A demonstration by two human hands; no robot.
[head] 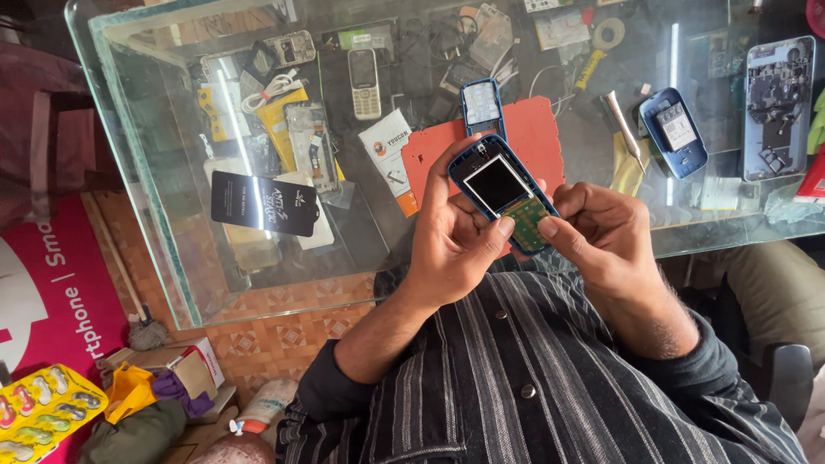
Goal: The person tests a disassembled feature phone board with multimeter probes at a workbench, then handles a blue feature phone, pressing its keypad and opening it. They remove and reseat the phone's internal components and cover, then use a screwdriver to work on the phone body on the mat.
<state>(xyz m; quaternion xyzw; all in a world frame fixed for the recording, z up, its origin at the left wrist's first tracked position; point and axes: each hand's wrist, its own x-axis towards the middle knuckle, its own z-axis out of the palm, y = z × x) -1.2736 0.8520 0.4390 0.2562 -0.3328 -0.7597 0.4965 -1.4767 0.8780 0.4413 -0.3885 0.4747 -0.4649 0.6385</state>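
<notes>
- The left hand (451,245) holds a small blue phone (501,191) with its front cover off. The fingers wrap around the phone's left side and back, and the thumb presses on the green key board at the phone's lower end.
- The right hand (601,232) is at 3 o'clock from the phone. Its fingers curl in, and the thumb tip touches the green board from the right side. It has hold of nothing else that I can see.
- The phone is up in the air, just over the near edge of the glass table (258,301), tilted with its dark screen pointing up.
- The step looks like work on the open phone: both thumbs meet at the green board, as if pushing or lifting it.
- The next move, I think, calls for small, soft finger work, with the left hand keeping the phone very still so the thin board does not bend.
- At 12 o'clock from the phone lies a blue front cover (481,105) on a red mat (537,137).
- At 2 o'clock lies a blue back shell (675,131), and a thin metal tool (623,127) is near it.
- At 10 o'clock a white phone (366,82) lies under the glass with many other parts.
</notes>
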